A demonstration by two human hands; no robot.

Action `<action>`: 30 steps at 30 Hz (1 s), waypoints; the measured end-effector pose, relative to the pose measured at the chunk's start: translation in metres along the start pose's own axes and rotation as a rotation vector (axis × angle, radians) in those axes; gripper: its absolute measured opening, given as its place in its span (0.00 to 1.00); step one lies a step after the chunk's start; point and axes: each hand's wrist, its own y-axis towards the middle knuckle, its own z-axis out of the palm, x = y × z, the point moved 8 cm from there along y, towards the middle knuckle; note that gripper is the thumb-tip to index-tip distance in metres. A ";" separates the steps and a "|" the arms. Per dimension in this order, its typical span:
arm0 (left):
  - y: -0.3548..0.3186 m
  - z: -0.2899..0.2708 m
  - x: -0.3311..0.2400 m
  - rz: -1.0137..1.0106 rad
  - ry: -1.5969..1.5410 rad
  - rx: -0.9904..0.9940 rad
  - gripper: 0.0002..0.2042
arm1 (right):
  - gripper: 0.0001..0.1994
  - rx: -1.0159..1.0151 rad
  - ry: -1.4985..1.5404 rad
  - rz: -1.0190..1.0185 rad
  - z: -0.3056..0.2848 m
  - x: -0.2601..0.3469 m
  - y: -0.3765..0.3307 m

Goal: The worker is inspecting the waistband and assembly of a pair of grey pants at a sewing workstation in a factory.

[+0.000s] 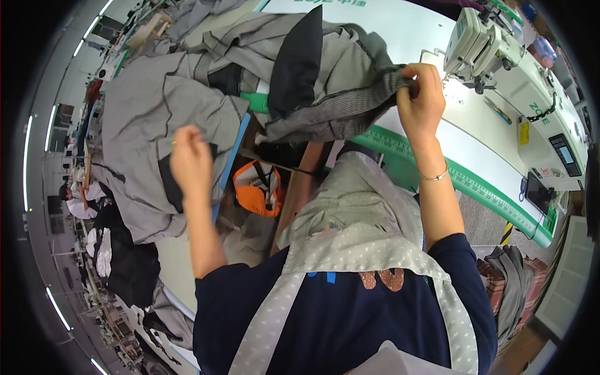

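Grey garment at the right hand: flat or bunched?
Bunched: the grey garment lies in folds, its striped band pinched by the right hand.

Left hand point(190, 159) blurred, we can't tell if touching grey cloth point(134, 125); purple fabric point(447, 6) cut off by top edge!

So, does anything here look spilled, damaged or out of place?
Nothing looks clearly spilled or damaged. The orange item lying low, left of the apron, perhaps looks out of place, being bright and unlike the grey fabric heaped nearby.
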 end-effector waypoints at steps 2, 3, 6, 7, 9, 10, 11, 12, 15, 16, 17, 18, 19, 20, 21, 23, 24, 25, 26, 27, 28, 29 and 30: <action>-0.023 0.026 -0.059 0.138 -0.196 0.002 0.12 | 0.13 -0.013 0.048 0.035 0.003 -0.006 -0.005; -0.035 0.042 -0.087 0.263 -0.305 0.009 0.17 | 0.14 -0.032 0.091 0.065 0.004 -0.011 -0.008; -0.049 0.088 -0.135 0.287 -0.337 0.094 0.28 | 0.15 -0.057 0.191 0.216 0.003 -0.028 -0.022; -0.049 0.100 -0.133 0.257 -0.287 0.056 0.28 | 0.15 -0.048 0.194 0.212 0.004 -0.027 -0.026; -0.045 0.124 -0.130 0.252 -0.217 0.018 0.29 | 0.16 -0.100 0.235 0.305 0.004 -0.040 -0.039; -0.044 0.132 -0.128 0.273 -0.188 0.015 0.29 | 0.17 -0.089 0.237 0.319 0.007 -0.040 -0.045; -0.044 0.142 -0.125 0.342 -0.168 -0.035 0.31 | 0.18 -0.079 0.212 0.302 0.010 -0.036 -0.048; -0.039 0.143 -0.132 0.346 -0.181 -0.031 0.31 | 0.19 -0.075 0.179 0.292 0.013 -0.033 -0.052; -0.026 0.134 -0.150 0.290 -0.229 -0.008 0.34 | 0.23 -0.023 0.127 0.235 0.022 -0.023 -0.054; -0.028 0.136 -0.152 0.332 -0.203 0.003 0.35 | 0.22 -0.019 0.142 0.230 0.025 -0.020 -0.053; -0.029 0.142 -0.152 0.375 -0.175 0.014 0.36 | 0.22 -0.017 0.146 0.231 0.024 -0.022 -0.051; -0.025 0.146 -0.139 0.342 -0.137 0.036 0.34 | 0.23 -0.034 0.138 0.212 0.021 -0.022 -0.047; -0.014 0.136 -0.123 0.284 -0.208 -0.041 0.27 | 0.23 -0.061 0.120 0.197 0.014 -0.025 -0.044; -0.005 0.128 -0.089 0.192 -0.291 -0.189 0.21 | 0.24 -0.090 0.185 0.276 0.004 -0.038 -0.044; 0.000 0.114 -0.061 0.092 -0.347 -0.241 0.18 | 0.24 -0.085 0.128 0.273 -0.007 -0.042 -0.045; 0.003 0.087 -0.042 0.156 -0.098 -0.267 0.16 | 0.22 -0.094 0.082 0.282 -0.030 -0.056 -0.052; 0.001 0.076 -0.032 0.140 -0.082 -0.239 0.17 | 0.21 -0.072 0.041 0.275 -0.040 -0.059 -0.054; -0.003 0.066 -0.020 0.079 -0.070 -0.212 0.19 | 0.21 -0.047 0.001 0.232 -0.046 -0.061 -0.055; -0.006 0.057 -0.009 0.019 -0.057 -0.184 0.20 | 0.20 -0.022 -0.040 0.190 -0.050 -0.062 -0.057; -0.008 0.046 0.003 -0.039 0.013 -0.177 0.22 | 0.18 0.004 -0.103 0.147 -0.054 -0.057 -0.056; -0.010 0.044 0.016 -0.081 0.023 -0.152 0.21 | 0.18 0.011 -0.104 0.154 -0.059 -0.062 -0.056; -0.013 0.041 0.025 -0.070 0.053 -0.148 0.19 | 0.17 0.017 -0.104 0.162 -0.063 -0.069 -0.057; -0.014 0.037 0.039 -0.110 0.084 -0.145 0.18 | 0.16 0.061 -0.122 0.179 -0.064 -0.076 -0.059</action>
